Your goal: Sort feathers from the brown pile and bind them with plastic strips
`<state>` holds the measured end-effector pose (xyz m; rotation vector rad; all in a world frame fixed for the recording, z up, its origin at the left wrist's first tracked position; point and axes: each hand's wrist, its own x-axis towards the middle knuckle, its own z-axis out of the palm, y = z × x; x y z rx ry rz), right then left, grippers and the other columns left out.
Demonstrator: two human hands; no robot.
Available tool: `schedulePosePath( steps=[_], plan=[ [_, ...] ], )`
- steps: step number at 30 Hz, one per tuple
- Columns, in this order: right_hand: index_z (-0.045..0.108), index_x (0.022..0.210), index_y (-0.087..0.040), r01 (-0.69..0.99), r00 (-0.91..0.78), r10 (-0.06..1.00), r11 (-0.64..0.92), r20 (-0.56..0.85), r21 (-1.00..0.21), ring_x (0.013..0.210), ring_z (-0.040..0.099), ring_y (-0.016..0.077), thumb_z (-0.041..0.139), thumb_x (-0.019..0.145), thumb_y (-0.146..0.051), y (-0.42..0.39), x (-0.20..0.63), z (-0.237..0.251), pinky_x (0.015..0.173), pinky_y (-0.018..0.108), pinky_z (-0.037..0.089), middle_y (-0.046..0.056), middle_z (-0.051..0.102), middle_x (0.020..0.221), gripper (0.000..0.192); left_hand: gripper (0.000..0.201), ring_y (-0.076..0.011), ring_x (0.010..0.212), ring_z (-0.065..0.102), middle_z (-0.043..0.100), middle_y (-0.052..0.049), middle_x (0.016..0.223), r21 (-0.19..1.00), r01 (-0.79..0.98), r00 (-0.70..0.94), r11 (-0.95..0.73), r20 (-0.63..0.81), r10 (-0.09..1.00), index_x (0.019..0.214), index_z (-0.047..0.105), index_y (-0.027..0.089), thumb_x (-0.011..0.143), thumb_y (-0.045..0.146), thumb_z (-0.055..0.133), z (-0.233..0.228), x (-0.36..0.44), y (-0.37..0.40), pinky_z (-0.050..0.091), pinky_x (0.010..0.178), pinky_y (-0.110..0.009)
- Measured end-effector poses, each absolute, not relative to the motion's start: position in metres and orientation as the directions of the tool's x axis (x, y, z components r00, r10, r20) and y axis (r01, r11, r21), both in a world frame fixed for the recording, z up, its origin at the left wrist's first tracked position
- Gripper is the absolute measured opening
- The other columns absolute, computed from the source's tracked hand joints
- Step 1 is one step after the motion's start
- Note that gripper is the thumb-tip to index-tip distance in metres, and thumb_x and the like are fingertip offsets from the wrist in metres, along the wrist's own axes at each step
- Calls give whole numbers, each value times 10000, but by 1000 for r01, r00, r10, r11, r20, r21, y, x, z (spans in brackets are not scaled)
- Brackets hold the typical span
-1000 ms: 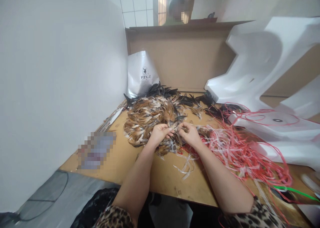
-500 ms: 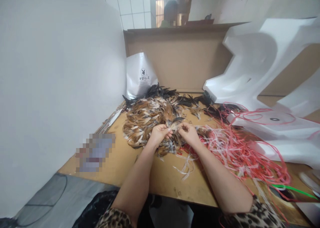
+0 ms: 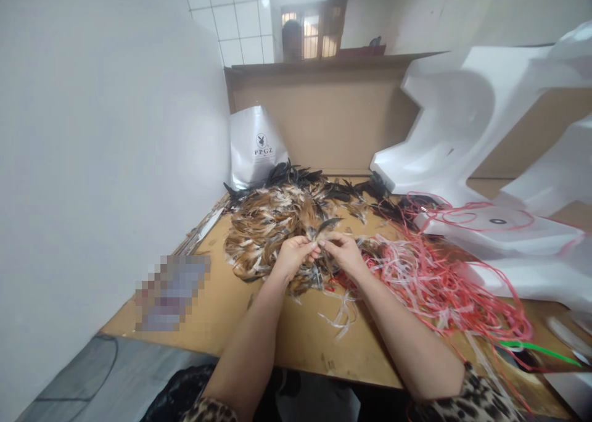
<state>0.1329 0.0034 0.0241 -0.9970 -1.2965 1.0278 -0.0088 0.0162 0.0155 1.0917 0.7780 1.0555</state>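
Close together over the near side of a feather pile, both my hands pinch at feathers. My left hand is closed on the base of a small bunch of feathers, brown with a dark tip, which points away from me. Fingertips of my right hand are pressed together at the same base, touching or nearly touching the left fingers. A dark curved feather sticks out above the right fingers. Around them lies the big pile of brown and cream feathers, with black feathers along its far edge.
Red and white plastic strings lie tangled on the right of the cardboard-covered table. Behind stand a silver-white bag and a cardboard panel. White foam pieces fill the right side. A wall bounds the left.
My right hand has moved left, bringing its fingertips up against the left hand at the feather bunch. The left hand stays nearly in place. The camera view has shifted slightly.
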Motion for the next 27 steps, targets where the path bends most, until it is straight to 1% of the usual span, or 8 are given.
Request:
schedulePosePath(
  steps=[6, 11, 14, 18, 20, 22, 25, 27],
  plan=[
    [621, 649, -150, 61, -2, 945, 328, 328, -943, 612, 535, 129, 637, 618, -335, 2, 135, 29, 638, 263, 425, 21, 608, 644, 188, 250, -86, 502, 531, 615, -50, 612, 983, -180, 356, 27, 39, 934, 659, 598, 97, 607, 337, 645, 14, -10, 17, 418, 486, -202],
    [607, 637, -153, 52, -57, 939, 342, 339, -938, 606, 526, 120, 620, 644, -329, 2, 135, 30, 640, 252, 419, 7, 595, 627, 176, 234, -88, 488, 524, 605, -44, 592, 991, -135, 377, -25, 75, 923, 652, 610, 100, 632, 332, 624, 17, -12, 17, 414, 475, -207],
    [608, 709, -155, 84, -75, 948, 316, 310, -945, 618, 527, 115, 615, 650, -339, 5, 143, 28, 644, 250, 416, 6, 606, 674, 194, 234, -82, 481, 517, 604, -43, 590, 990, -139, 340, -26, 72, 937, 652, 609, 99, 645, 333, 614, 18, -13, 17, 402, 467, -199],
    [611, 767, -150, 263, -223, 953, 264, 207, -928, 574, 511, 107, 601, 658, -357, 9, 160, 26, 585, 239, 405, 0, 595, 663, 234, 231, -66, 491, 512, 620, -50, 640, 975, -220, 279, 18, 45, 959, 664, 601, 100, 640, 329, 619, 21, -15, 17, 383, 466, -181],
    [622, 785, -157, 356, -321, 921, 333, 221, -873, 641, 530, 124, 596, 664, -335, 9, 165, 25, 625, 250, 407, 14, 604, 725, 217, 226, -59, 485, 504, 616, -47, 628, 967, -249, 266, 46, 23, 964, 662, 593, 98, 635, 321, 626, 23, -15, 17, 371, 460, -174],
    [636, 807, -174, 445, -379, 880, 444, 286, -778, 750, 538, 147, 607, 657, -293, 10, 165, 23, 710, 275, 399, 30, 607, 811, 193, 223, -56, 479, 496, 608, -43, 604, 963, -263, 259, 62, 8, 966, 658, 588, 97, 632, 314, 629, 24, -16, 17, 361, 455, -170],
    [650, 794, -208, 566, -385, 844, 535, 374, -626, 839, 523, 172, 618, 647, -241, 9, 159, 19, 790, 317, 365, 37, 603, 865, 154, 223, -58, 484, 497, 609, -45, 608, 958, -277, 260, 71, 4, 966, 658, 585, 97, 627, 312, 633, 24, -16, 18, 356, 455, -171],
    [654, 743, -210, 588, -367, 832, 553, 415, -590, 841, 524, 174, 601, 665, -232, 10, 155, 17, 798, 327, 360, 40, 606, 860, 96, 226, -60, 490, 500, 614, -49, 630, 956, -284, 253, 69, 5, 967, 658, 585, 99, 623, 316, 635, 23, -16, 18, 357, 459, -173]
  ],
)
